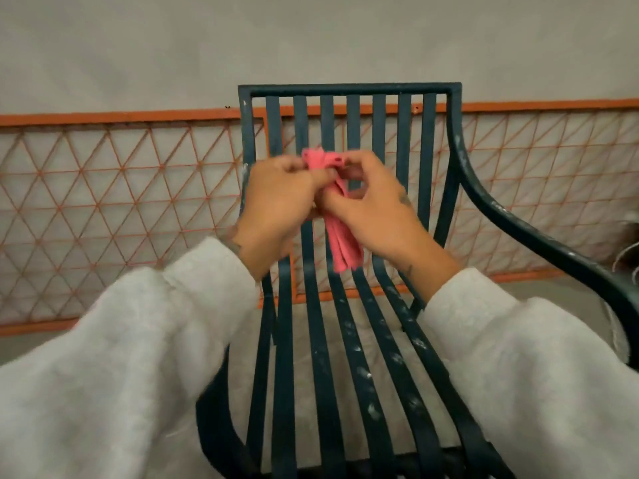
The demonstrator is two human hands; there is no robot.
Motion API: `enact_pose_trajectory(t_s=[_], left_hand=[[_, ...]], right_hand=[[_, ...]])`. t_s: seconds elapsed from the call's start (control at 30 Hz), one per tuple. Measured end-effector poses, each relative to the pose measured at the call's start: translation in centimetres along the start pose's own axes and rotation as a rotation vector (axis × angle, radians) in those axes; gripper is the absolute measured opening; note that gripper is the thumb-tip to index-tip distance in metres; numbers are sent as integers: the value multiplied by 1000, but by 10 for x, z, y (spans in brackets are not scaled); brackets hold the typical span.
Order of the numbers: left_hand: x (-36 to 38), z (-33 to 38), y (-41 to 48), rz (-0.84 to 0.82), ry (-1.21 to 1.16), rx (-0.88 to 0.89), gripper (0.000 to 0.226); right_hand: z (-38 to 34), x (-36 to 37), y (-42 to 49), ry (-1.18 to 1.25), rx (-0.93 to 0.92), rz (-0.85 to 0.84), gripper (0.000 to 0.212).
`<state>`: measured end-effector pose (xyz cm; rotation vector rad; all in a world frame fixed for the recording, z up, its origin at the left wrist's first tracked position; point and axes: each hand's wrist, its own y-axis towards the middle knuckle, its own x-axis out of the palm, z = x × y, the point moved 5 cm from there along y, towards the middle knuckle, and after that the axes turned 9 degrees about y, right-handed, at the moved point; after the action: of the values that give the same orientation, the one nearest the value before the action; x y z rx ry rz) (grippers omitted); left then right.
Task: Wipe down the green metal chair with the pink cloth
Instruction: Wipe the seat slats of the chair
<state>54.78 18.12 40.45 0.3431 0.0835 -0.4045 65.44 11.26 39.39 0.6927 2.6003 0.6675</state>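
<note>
The pink cloth (pixel 344 242) is folded into a narrow, layered bundle. Its top pokes up between my hands and its lower end hangs in front of the back slats of the green metal chair (pixel 349 88), above the seat. My left hand (pixel 280 202) pinches the upper part with curled fingers, and my right hand (pixel 377 209) pinches it from the other side. The chair is dark, with pale scuffs on its seat slats and right armrest. Behind it, an orange lattice fence (pixel 121 188) runs along a grey wall (pixel 311 39).

Soft, even, dimmish light without hard shadows; slight blur, wide-angle bending at edges
</note>
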Motion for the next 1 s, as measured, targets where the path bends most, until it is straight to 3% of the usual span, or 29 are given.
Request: enact_pose_trajectory(t_s=[0.13,0.23,0.43,0.57,0.67,0.83,1.0], left_hand=[[37,-75,-43,-47,-98,-291,11],[50,-126,-78,-33,-18,-368,7],[34,-188,-141,19,471,-197,21],[24,-205,-171,15,1038,-196,68],[23,-209,-177,-8,1012,-289,95],[25,-220,-175,-82,979,-331,116],[27,-229,-177,-72,1033,-347,111]], right_hand=[[65,-7,-50,-75,174,-84,37],[105,-6,-84,-19,323,-177,26],[149,5,-125,-143,468,-287,21],[155,14,-124,-181,437,-323,25],[149,30,-120,-239,312,-421,12],[150,69,-143,-449,117,-843,21],[174,65,-107,-517,334,-770,32]])
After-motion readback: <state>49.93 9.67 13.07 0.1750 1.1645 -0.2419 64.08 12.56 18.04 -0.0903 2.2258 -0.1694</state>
